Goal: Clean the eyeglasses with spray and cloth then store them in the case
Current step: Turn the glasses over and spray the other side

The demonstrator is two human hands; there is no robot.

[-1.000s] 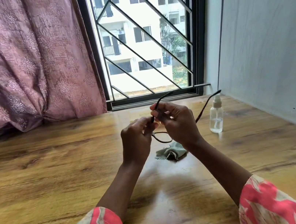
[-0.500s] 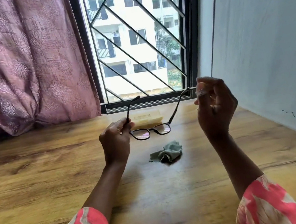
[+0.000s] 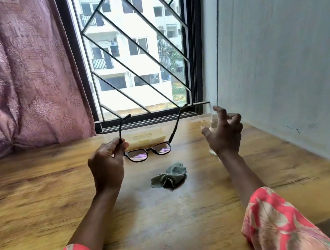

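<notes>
Black-framed eyeglasses (image 3: 149,151) hang above the wooden table (image 3: 43,207) with both arms unfolded, pointing up toward the window. My left hand (image 3: 107,165) pinches their left arm near the hinge. My right hand (image 3: 224,132) hovers to the right, fingers spread and curled, holding nothing. Right behind it stands a clear spray bottle (image 3: 212,123), mostly hidden by the hand. A crumpled grey-green cloth (image 3: 170,175) lies on the table in front of the glasses. A pale yellow case (image 3: 145,138) lies shut behind the glasses near the window.
A barred window (image 3: 135,50) fills the back, with a mauve curtain (image 3: 15,72) to the left. A grey wall (image 3: 288,53) borders the table on the right. The table's near edge runs past my right sleeve (image 3: 282,225).
My right hand let go of the glasses, swung right and now opens low beside the spray bottle. My left hand keeps the unfolded glasses by one arm.
</notes>
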